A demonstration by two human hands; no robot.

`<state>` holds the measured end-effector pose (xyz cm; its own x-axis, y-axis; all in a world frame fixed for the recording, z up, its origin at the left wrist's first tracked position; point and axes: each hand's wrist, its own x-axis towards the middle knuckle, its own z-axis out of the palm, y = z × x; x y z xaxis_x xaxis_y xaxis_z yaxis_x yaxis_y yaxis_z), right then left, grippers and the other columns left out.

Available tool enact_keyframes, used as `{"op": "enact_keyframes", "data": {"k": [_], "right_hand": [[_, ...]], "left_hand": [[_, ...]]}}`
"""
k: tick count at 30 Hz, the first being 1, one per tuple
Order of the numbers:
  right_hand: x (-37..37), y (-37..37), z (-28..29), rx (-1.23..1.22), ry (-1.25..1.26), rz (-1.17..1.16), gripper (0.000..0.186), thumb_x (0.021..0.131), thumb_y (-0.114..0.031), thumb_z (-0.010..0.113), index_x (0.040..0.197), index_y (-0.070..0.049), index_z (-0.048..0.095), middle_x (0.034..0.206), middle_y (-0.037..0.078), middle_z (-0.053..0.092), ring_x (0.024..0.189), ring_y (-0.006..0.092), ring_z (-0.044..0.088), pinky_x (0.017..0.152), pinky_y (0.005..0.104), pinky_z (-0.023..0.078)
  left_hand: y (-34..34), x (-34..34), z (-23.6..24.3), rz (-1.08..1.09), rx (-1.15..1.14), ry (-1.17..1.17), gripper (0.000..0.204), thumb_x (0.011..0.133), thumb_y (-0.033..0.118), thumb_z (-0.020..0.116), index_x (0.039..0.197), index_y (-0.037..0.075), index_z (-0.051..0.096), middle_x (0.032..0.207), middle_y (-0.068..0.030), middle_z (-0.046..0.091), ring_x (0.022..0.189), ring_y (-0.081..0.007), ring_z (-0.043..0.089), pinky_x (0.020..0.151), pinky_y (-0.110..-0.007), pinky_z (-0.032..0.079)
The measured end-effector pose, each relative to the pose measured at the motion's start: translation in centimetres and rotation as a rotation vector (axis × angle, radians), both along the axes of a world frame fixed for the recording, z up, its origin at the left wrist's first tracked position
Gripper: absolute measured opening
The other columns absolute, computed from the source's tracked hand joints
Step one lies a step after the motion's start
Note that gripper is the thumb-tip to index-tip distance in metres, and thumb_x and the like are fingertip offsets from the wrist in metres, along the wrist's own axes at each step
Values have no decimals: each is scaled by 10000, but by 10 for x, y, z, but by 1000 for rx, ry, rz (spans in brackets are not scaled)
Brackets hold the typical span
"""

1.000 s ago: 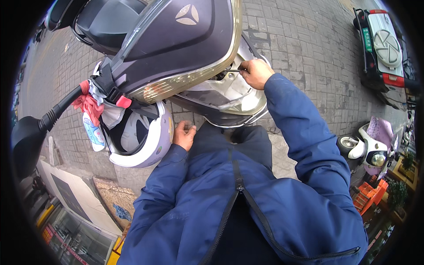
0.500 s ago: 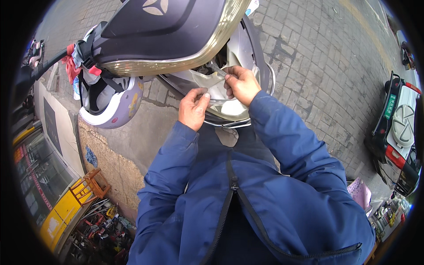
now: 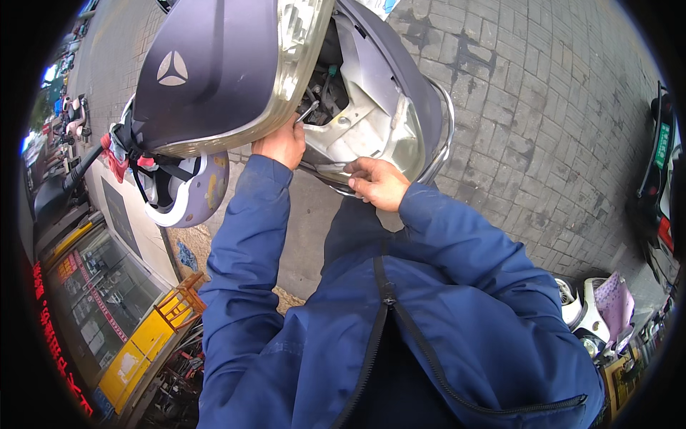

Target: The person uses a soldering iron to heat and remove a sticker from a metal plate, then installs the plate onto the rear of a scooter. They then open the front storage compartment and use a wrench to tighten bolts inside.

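A scooter's dark front cover [image 3: 214, 79] with a clear lamp strip hangs swung aside from the pale front housing [image 3: 357, 129]. At the gap between them is my left hand [image 3: 282, 145], its fingers closed and partly hidden behind the lamp strip. A slim silvery metal tool [image 3: 309, 111] sticks out from those fingers toward the dark opening [image 3: 330, 86], where wires and small parts show. My right hand [image 3: 380, 184] rests at the near lower rim of the housing, fingers curled and pressed together. What they hold, if anything, cannot be made out.
A lilac and white helmet [image 3: 193, 193] hangs from the handlebar [image 3: 68, 179] on the left. Paving [image 3: 500, 164] stretches to the right, with a parked scooter [image 3: 664, 179] at the edge. A wooden stool [image 3: 179, 304] stands lower left by a yellow-framed shopfront.
My view has turned. My left hand has moved left and up to the gap under the cover, a metal tool now in it. My right hand has drawn back to the housing's near rim.
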<state>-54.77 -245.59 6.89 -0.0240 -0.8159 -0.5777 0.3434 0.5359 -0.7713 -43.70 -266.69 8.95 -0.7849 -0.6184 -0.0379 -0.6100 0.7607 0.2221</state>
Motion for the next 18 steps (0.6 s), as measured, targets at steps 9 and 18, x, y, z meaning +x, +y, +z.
{"op": "enact_keyframes", "data": {"k": [9,18], "right_hand": [[-6,32,-37,35,18,-42,359,891,-184,594,1175,34,583,994,173,692,836,228,667,779,339,519],[-16,47,-54,40,38,-132,345,887,-181,590,1160,31,590,976,181,687,893,263,664,801,357,512]], "left_hand": [[-36,-38,-23,-162,85,-382,154,795,143,616,874,46,706,832,-237,650,805,-401,625,747,-479,486],[-39,-52,-17,-224,77,-425,138,786,141,628,850,35,688,793,-213,656,798,-397,640,752,-470,498]]}}
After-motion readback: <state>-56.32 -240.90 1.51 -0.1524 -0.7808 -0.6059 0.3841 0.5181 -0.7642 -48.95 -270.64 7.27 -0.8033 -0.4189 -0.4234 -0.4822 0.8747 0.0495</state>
